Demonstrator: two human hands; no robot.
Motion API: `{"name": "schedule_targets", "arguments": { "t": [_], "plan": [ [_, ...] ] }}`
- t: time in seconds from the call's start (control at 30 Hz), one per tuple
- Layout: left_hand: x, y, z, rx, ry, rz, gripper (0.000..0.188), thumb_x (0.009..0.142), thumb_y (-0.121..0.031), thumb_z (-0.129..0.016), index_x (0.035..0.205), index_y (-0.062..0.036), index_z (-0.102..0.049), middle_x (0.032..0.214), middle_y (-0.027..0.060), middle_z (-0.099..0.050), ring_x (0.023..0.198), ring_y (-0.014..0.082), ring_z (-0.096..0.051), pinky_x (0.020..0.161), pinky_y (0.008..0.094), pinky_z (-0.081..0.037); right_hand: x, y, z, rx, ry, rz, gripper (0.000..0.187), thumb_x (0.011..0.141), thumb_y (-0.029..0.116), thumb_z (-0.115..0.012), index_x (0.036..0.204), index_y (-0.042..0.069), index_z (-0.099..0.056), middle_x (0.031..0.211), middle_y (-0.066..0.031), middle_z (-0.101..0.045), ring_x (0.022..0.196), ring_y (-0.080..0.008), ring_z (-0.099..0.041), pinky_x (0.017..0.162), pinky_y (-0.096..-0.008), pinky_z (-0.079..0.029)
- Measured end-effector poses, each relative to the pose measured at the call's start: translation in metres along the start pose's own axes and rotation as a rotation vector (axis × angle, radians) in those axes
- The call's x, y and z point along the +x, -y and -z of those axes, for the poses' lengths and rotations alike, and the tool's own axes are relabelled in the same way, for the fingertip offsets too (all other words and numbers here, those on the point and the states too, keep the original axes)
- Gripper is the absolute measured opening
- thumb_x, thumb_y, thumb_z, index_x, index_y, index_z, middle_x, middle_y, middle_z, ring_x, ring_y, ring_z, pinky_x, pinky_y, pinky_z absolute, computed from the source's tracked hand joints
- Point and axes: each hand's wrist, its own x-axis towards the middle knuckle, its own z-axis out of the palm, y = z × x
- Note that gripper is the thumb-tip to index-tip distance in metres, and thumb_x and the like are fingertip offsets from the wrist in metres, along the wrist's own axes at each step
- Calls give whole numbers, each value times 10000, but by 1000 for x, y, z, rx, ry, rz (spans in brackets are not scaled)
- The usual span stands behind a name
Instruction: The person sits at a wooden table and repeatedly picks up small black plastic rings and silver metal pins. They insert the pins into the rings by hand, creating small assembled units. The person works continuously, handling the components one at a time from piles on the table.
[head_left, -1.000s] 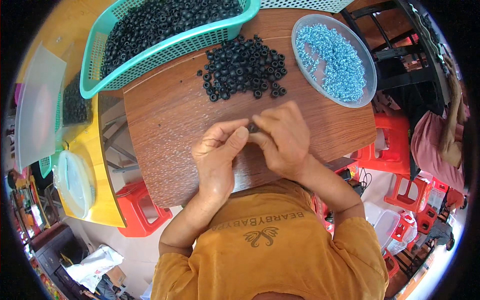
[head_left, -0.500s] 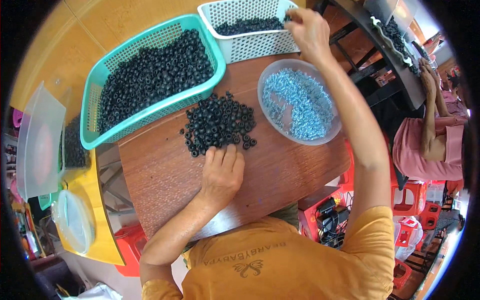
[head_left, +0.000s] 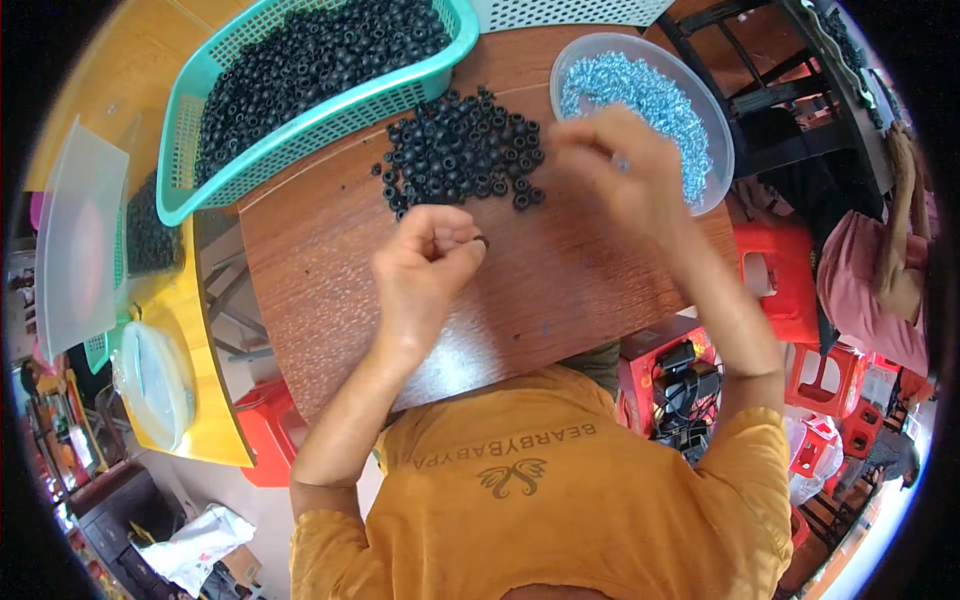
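My left hand (head_left: 425,262) is closed above the brown wooden table (head_left: 330,300), pinching a small black rubber ring (head_left: 482,241) at its fingertips. A loose pile of black rings (head_left: 462,150) lies just beyond it. My right hand (head_left: 622,170) is blurred, its fingers pinched on a small silvery screw (head_left: 622,160), beside the clear bowl of light blue screws (head_left: 690,95).
A teal basket (head_left: 330,118) full of black rings stands at the back left, a white basket (head_left: 570,12) behind it. A yellow bench (head_left: 205,400) with clear plastic lids sits left. Red stools (head_left: 775,285) and another person (head_left: 880,270) are at right.
My right hand came back from the white basket at the far edge to the blue-screw bowl. My left hand lifted off the ring pile, now pinching one ring.
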Motion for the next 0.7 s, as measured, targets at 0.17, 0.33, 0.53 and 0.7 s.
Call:
{"name": "schedule_targets", "arguments": {
  "t": [0.17, 0.33, 0.53, 0.7],
  "plan": [
    [-15, 3, 12, -773, -1, 434, 149, 795, 40, -607, 941, 34, -580, 870, 112, -629, 760, 181, -617, 677, 286, -519, -51, 33, -36, 264, 54, -106, 182, 685, 44, -684, 863, 37, -646, 811, -90, -617, 765, -261, -564, 652, -341, -446],
    [-27, 1, 10, -856, 9, 458, 150, 799, 25, -615, 944, 45, -581, 882, 114, -625, 760, 190, -615, 711, 290, -509, -61, 47, -59, 253, -74, -11, 188, 656, 22, -687, 839, 40, -647, 802, -75, -618, 737, -257, -551, 631, -342, -437],
    [-34, 0, 8, -806, -2, 446, 154, 788, 56, -611, 939, 51, -584, 886, 114, -623, 770, 183, -607, 731, 286, -503, -65, 53, -61, 195, -114, 17, 202, 645, -18, -670, 838, 36, -641, 803, -85, -604, 717, -262, -540, 617, -343, -435],
    [-37, -3, 6, -763, -21, 385, 200, 759, 90, -618, 950, 45, -585, 882, 100, -620, 780, 162, -591, 768, 267, -493, -69, 57, -64, 145, -168, 50, 248, 638, -28, -670, 870, 48, -628, 840, -88, -599, 727, -265, -537, 613, -344, -431]
  ]
}}
